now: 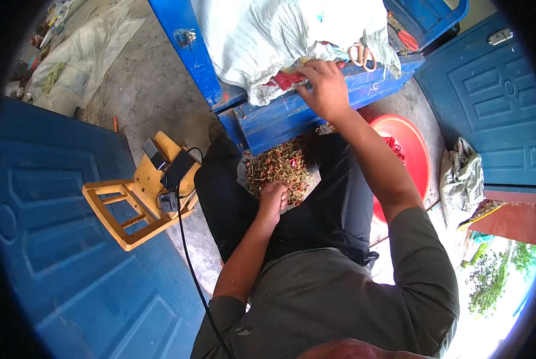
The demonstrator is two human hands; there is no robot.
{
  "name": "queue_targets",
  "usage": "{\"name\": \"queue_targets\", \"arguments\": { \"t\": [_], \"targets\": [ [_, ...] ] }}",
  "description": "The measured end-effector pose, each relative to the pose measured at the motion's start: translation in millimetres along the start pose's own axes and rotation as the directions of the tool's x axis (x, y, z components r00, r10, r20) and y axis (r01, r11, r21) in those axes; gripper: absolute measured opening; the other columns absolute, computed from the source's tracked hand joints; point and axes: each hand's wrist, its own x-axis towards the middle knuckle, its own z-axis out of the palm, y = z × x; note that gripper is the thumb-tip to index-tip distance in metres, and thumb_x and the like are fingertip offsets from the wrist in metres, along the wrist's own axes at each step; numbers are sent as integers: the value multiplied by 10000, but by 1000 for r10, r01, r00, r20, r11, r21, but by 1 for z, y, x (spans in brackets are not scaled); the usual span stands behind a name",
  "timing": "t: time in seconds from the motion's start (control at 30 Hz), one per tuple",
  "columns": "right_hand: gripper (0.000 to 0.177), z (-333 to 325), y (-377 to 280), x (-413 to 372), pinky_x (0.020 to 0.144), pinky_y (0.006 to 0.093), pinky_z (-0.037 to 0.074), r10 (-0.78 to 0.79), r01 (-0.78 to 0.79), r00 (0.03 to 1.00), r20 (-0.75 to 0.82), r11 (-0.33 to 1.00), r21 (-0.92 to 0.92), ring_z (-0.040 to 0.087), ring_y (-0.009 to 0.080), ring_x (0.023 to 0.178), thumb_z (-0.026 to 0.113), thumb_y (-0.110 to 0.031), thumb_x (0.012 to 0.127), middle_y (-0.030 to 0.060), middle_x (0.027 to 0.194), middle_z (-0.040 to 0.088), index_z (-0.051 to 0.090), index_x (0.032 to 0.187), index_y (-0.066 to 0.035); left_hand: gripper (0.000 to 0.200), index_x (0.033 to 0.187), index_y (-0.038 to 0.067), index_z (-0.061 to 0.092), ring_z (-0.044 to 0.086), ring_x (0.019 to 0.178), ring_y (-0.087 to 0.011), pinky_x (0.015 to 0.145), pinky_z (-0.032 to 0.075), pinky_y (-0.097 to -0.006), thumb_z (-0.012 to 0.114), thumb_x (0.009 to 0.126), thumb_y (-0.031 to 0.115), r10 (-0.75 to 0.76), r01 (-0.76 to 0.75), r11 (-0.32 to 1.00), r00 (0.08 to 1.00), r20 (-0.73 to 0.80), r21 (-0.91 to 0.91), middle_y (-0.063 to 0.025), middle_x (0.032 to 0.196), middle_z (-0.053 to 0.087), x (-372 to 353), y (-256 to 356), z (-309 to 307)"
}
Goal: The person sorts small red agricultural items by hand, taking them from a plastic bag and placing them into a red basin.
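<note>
My right hand [326, 90] reaches over the mouth of a white woven sack [268, 36], fingers curved and thumb apart, next to red dried chili peppers [287, 79]. Nothing shows in its grasp. Scissors with pinkish-orange handles [363, 57] lie just right of it at the sack's edge. My left hand [274, 200] is closed low between my knees, at the near edge of a pile of chili stems [277, 167] with red bits in it. What its fingers hold is hidden.
The sack rests on a blue wooden table [304, 119]. Red-handled scissors [408, 40] lie farther right. A red basin [420, 149] holding red pieces stands by my right leg. On the left, a wooden chair [124, 239] carries dark devices; a black cable [187, 257] runs towards me.
</note>
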Motion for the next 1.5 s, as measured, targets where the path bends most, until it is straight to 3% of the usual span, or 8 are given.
{"name": "queue_targets", "arguments": {
  "t": [0.2, 0.53, 0.6, 0.93, 1.07, 1.27, 1.4, 1.5],
  "targets": [
    [304, -3, -1, 13, 838, 430, 506, 117, -120, 943, 312, 993, -7, 634, 316, 992, 739, -293, 821, 97, 1005, 676, 706, 1086, -148, 119, 937, 36, 603, 385, 462, -54, 409, 288, -225, 517, 868, 81, 46, -47, 999, 997, -60, -10, 47, 618, 446, -5, -4, -6],
    [328, -8, 20, -33, 748, 401, 536, 301, -354, 908, 291, 922, 153, 685, 292, 835, 692, -263, 901, 129, 914, 695, 668, 1161, -64, 98, 958, 45, 575, 372, 492, -64, 438, 284, -237, 519, 893, 93, 21, -18, 999, 998, -60, 51, 44, 624, 417, -7, -4, -2],
    [289, -5, 14, -51, 759, 345, 530, 384, -561, 823, 419, 437, 703, 675, 190, 819, 678, -140, 927, 83, 893, 689, 649, 1177, 2, 94, 959, 44, 574, 369, 489, -60, 428, 278, -235, 527, 902, 101, 23, -20, 999, 996, -82, 39, 44, 624, 416, -7, -5, -2],
    [228, -21, -14, -114, 802, 294, 510, 433, -384, 895, 109, 623, 681, 640, 151, 840, 657, -33, 903, 71, 957, 695, 652, 1127, 7, 97, 970, 51, 583, 376, 495, -61, 422, 276, -231, 535, 901, 100, 16, -6, 993, 996, -86, 118, 44, 640, 431, -4, -6, 11],
    [159, 12, -16, -195, 735, 302, 544, 93, -703, 708, 700, -4, 711, 656, 133, 826, 642, -40, 921, 47, 928, 675, 655, 1079, -29, 108, 929, 42, 594, 385, 482, -64, 418, 282, -233, 516, 903, 112, 40, -22, 992, 988, -148, 121, 44, 631, 437, 2, -8, 11],
    [163, 6, -51, -231, 735, 284, 542, -206, -910, 392, 896, 58, 412, 654, 105, 867, 629, -17, 929, 32, 956, 688, 654, 1090, -24, 129, 894, 29, 623, 499, 559, -105, 482, 389, -254, 514, 898, 98, 58, -47, 996, 988, -142, 82, -15, 693, 538, 7, -8, 19],
    [164, 12, -67, -233, 778, 260, 533, -152, -808, 588, 794, -74, 584, 659, 112, 900, 677, -9, 900, 38, 980, 694, 668, 1063, -24, 149, 880, 9, 644, 590, 671, -148, 593, 484, -278, 524, 892, 96, 179, -172, 981, 981, -81, 86, -74, 768, 612, 22, -8, 8],
    [156, 1, -73, -218, 747, 295, 529, -133, -659, 692, 709, 284, 696, 671, 144, 865, 724, -45, 858, 52, 938, 699, 687, 1009, -44, 181, 909, 5, 645, 581, 613, -133, 512, 464, -263, 508, 911, 124, 120, -121, 993, 986, -119, 2, -69, 765, 619, 11, 0, 9]
  ]
}}
